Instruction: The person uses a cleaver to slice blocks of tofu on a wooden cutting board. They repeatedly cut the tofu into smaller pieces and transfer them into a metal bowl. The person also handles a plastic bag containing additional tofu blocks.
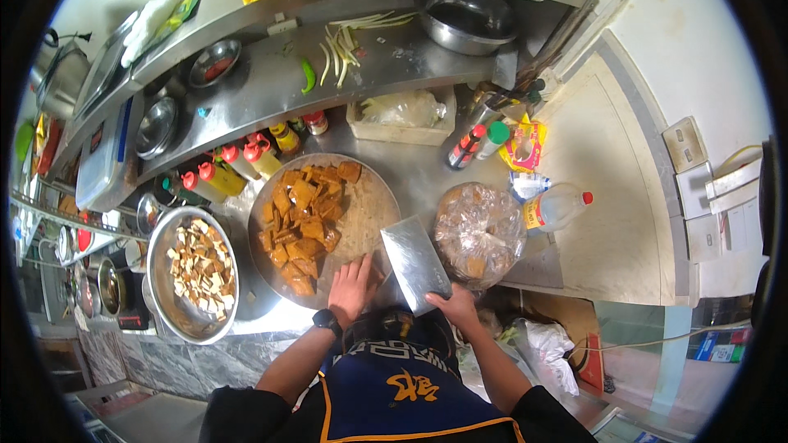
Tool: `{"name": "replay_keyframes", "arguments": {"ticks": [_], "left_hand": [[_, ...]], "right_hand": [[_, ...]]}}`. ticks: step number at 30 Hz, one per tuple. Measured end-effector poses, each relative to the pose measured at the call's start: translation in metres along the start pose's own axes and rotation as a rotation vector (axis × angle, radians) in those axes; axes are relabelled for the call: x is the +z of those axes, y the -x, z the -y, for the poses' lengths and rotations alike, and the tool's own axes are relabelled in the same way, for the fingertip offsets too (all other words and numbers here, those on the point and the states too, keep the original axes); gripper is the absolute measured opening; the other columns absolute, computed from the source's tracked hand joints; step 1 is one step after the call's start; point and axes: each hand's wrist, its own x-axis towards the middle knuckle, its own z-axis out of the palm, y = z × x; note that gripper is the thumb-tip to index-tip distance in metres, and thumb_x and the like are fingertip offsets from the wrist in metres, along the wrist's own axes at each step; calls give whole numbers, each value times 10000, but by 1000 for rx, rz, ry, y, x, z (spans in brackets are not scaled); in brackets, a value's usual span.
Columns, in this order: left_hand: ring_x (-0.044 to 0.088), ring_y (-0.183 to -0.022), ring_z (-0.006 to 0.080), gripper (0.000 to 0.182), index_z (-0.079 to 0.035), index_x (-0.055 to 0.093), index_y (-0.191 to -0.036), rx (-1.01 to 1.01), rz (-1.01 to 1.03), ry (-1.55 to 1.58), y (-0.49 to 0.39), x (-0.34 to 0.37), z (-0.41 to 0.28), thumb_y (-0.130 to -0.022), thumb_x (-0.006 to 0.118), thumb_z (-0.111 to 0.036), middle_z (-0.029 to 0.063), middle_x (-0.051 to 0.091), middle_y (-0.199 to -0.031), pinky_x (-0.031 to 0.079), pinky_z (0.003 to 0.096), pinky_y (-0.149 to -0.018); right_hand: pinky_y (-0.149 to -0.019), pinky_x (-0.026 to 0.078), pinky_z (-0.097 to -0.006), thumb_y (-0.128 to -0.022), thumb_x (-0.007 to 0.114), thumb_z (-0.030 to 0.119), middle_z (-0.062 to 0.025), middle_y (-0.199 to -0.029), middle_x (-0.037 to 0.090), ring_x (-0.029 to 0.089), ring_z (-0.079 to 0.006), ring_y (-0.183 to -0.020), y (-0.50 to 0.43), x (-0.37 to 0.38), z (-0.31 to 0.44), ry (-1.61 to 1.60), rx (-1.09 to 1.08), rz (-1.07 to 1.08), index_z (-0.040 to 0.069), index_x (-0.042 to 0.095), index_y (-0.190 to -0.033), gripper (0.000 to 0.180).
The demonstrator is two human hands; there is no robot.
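Observation:
My right hand point(458, 306) grips the handle end of a broad steel cleaver point(415, 263), its blade raised beside the right edge of a round chopping board point(372, 215). At the board's near edge lies my left hand point(349, 288), fingers close together. A brown piece partly shows by its fingertips; whether the hand grips it is hidden. Glossy brown slabs, likely braised tofu point(301, 215), are heaped on the board's left half. Left of the board, a steel bowl point(159, 314) holds small brown-and-white cubes point(203, 271). Brown pieces in a clear plastic bag point(480, 234) sit right of the cleaver.
Squeeze bottles with red caps point(215, 179) line the back left under a steel shelf point(271, 83). A plastic bin point(400, 129) stands behind the board. Sauce bottles point(466, 146) and a large clear bottle point(557, 209) are at right. The shelf bears a steel basin point(465, 40).

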Motion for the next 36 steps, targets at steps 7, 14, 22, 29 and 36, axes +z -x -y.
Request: {"name": "replay_keyframes", "arguments": {"ticks": [7,14,22,29,36], "left_hand": [[434,-1588,306,703,-91,544,-1613,133,-66,-131,33,23,5,-1007,755,-379,108,480,-1725,302,558,-1330],[410,-1602,307,725,-98,489,-1666,170,28,-139,30,10,10,-1051,701,-418,103,447,-1752,290,578,-1328],[417,-1602,305,703,-104,462,-1678,198,66,-155,29,3,12,-1072,665,-399,103,434,-1760,274,581,-1339],[419,-1603,304,717,-113,464,-1675,184,62,-123,29,4,11,-1051,683,-390,104,429,-1764,266,589,-1345],[358,-1647,301,760,-132,405,-1716,177,116,-119,32,5,13,-1056,669,-401,97,390,-1787,224,597,-1364]], "right_hand": [[-946,600,-436,-849,917,569,-246,-1103,816,796,-331,-1035,-6,27,-12,-150,17,105,-58,765,-1230,749],[-1007,587,-459,-844,901,611,-276,-1165,805,788,-388,-1121,-10,-9,-7,-71,67,267,-64,759,-1253,802],[-733,612,-383,-906,905,504,-167,-941,808,773,-221,-771,-25,-10,-9,-40,-29,279,-60,765,-1216,659],[-926,605,-441,-915,886,508,-236,-1107,824,808,-329,-1009,-38,-13,13,108,-58,278,-57,762,-1276,683],[-982,581,-494,-885,821,683,-297,-1157,797,776,-426,-1134,-34,-27,28,118,-48,344,-49,770,-1254,821]]}}
